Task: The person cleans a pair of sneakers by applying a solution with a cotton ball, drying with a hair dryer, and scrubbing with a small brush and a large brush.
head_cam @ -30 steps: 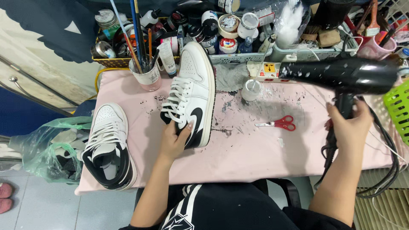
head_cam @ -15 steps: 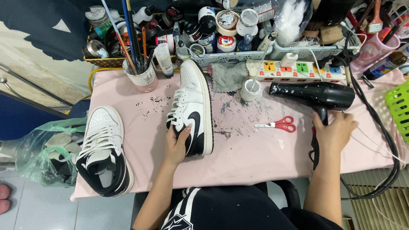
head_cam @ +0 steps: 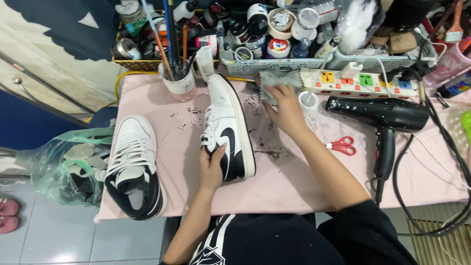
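Since half a second ago your right hand (head_cam: pixel 284 110) has let go of the dryer (head_cam: pixel 387 115), which now lies on the table (head_cam: pixel 294 186) near the right edge, and reached to the grey rag (head_cam: pixel 277 81) at the back edge. The fingers lie spread on the rag, not closed. Your left hand (head_cam: pixel 212 169) grips the heel of the shoe (head_cam: pixel 228 130) at the table's middle, tipped on its side. Keep that heel grip firm so the shoe stays tilted, and gather the rag fully before lifting. A second shoe (head_cam: pixel 133 169) overhangs the left edge. A small cup (head_cam: pixel 308 102) stands beside your right hand, and red scissors (head_cam: pixel 341 145) lie nearby. At the back, a cup of brushes (head_cam: pixel 177 83) stands before trays (head_cam: pixel 274 61) crowded with paint jars.
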